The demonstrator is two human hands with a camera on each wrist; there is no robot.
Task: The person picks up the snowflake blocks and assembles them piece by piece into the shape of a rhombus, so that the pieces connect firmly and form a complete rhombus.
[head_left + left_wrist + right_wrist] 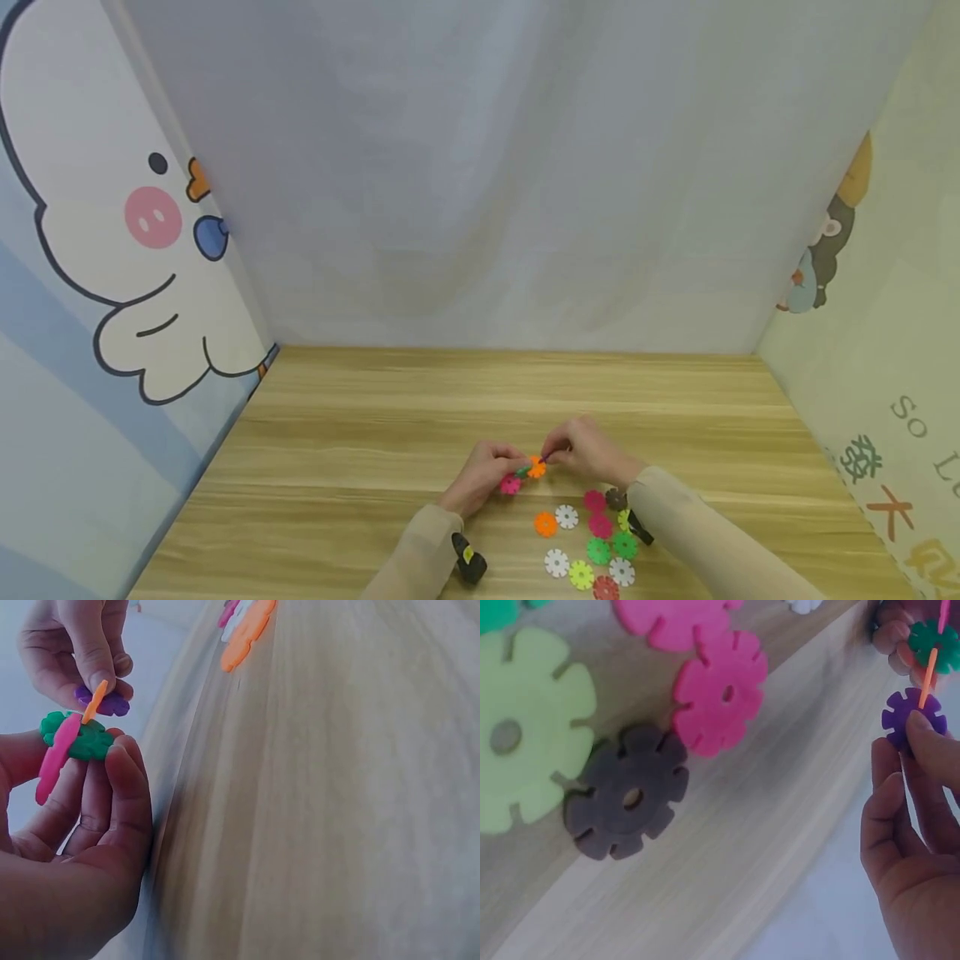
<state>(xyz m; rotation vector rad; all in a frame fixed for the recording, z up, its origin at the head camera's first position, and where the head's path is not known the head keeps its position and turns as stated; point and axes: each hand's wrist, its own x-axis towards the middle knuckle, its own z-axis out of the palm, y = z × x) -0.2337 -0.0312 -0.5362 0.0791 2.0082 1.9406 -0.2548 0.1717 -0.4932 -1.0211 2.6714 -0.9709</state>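
My left hand (483,475) pinches a green notched disc (91,742) between thumb and fingers. A pink disc (57,761) and an orange disc (536,467) stand crosswise in the green one's notches, forming a small chain. My right hand (588,450) pinches a purple notched disc (913,720) between thumb and fingertips. In the right wrist view the purple disc meets the edge of the orange disc (928,678), at right angles to it. Both hands are close together above the wooden table, the purple disc partly covered by the right thumb.
Several loose notched discs lie on the table (360,417) in front of me, among them an orange disc (545,524), a white disc (557,563), a green disc (598,551) and a brown disc (628,793). A grey curtain (480,183) hangs behind the table.
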